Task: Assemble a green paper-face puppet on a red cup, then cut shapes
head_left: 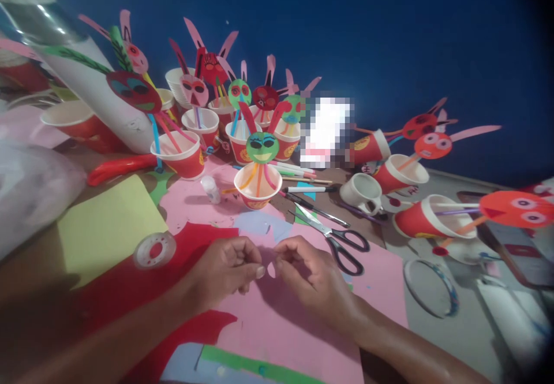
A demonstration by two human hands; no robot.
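Over the pink paper [303,320], my left hand [229,265] and my right hand [309,271] face each other with a narrow gap between their fingertips. Both are closed in a pinch. A small pale pink bit shows at the right fingertips, too small to name; whatever the left fingers hold is hidden. Black-handled scissors [335,237] lie partly spread just beyond my right hand. A roll of clear tape [154,250] rests on red paper [190,251] left of my left hand. Straight ahead, a paper cup [258,190] holds a green paper face [262,148] on coloured sticks.
Several more cups with paper faces line the back, and a tipped paper cup [415,222] lies at right. A white mug [361,192], pens [318,208], a small white bottle [210,189], yellow paper [110,222] and a ring-shaped band [430,289] surround the work area.
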